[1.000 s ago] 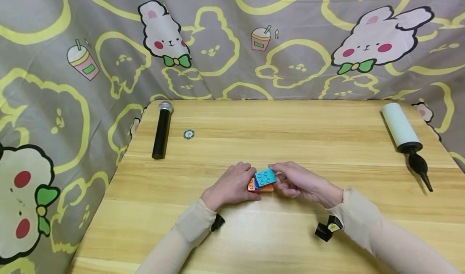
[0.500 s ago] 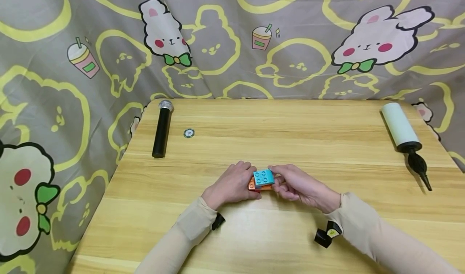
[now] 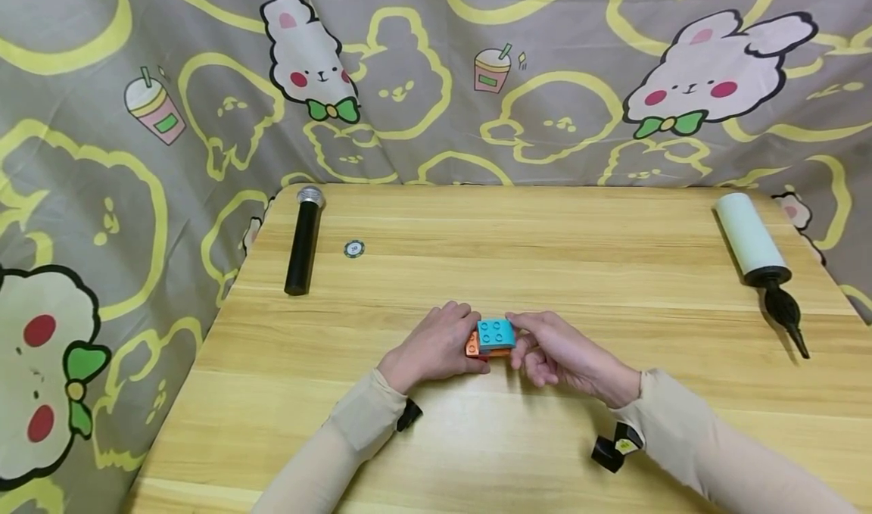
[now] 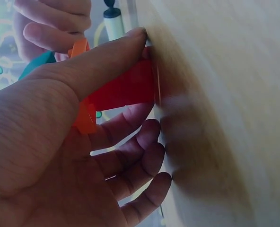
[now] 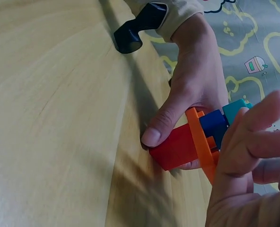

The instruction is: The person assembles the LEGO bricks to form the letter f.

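A stack of toy building blocks stands low over the wooden table (image 3: 504, 453) between both hands. From the bottom up it has a red block (image 5: 175, 147), an orange plate (image 5: 200, 142), a blue block (image 5: 213, 126) and a teal block (image 3: 496, 334) with round studs. My left hand (image 3: 436, 351) grips the stack from the left, thumb along the red block, as the left wrist view shows. At the teal block's right end, my right hand (image 3: 568, 355) holds its corner with thumb and forefinger. The other right fingers hang loosely below. The thumb's contact is partly hidden.
A black microphone (image 3: 303, 245) lies at the left, with a round token (image 3: 354, 249) beside it. A pale hand pump (image 3: 752, 234) with a black nozzle lies far right. Behind the table hangs a patterned curtain (image 3: 436, 82).
The teal block has turned from a slant to sit nearly straight over the stack, hiding the blue block in the head view. Lower right fingers have loosened slightly. The left hand stays put.
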The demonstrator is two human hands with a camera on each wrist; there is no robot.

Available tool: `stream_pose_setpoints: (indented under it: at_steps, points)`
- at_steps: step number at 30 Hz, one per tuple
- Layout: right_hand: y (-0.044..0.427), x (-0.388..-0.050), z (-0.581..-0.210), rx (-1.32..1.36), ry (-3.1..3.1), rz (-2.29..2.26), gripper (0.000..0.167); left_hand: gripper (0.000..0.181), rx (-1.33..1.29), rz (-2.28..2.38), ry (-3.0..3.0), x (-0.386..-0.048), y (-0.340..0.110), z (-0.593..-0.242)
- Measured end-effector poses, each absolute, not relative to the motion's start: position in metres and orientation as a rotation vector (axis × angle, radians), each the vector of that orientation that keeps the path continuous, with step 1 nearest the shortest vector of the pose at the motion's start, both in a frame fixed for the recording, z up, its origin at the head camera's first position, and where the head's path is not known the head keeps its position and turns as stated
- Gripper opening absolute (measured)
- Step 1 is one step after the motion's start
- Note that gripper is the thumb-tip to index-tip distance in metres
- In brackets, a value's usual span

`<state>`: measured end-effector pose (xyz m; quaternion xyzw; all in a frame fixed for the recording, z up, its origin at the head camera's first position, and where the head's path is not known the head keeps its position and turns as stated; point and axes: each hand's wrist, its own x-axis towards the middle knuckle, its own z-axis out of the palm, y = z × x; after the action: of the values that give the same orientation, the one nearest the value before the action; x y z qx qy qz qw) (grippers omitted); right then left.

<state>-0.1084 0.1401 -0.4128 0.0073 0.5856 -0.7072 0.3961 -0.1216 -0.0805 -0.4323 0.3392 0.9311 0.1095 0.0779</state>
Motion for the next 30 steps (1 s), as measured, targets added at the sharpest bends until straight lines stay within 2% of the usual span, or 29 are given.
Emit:
stream_pose_setpoints:
  at_steps: [8,14,26,30]
  points:
    - [0.137,-0.105,-0.411,-0.004,1.617,-1.739,0.061,0.053,1.019,0.342,2.776,-0.121,-0.081,-0.434]
    - [0.132,-0.103,-0.409,-0.071,1.873,-1.6,0.053,0.052,1.035,0.35,2.781,-0.123,-0.081,-0.434]
    - [0.133,-0.107,-0.403,-0.119,2.184,-1.382,0.062,0.053,1.036,0.374,2.76,-0.125,-0.08,-0.43]
    - [0.131,-0.109,-0.401,-0.126,2.276,-1.331,0.058,0.055,1.019,0.372,2.748,-0.124,-0.081,-0.431]
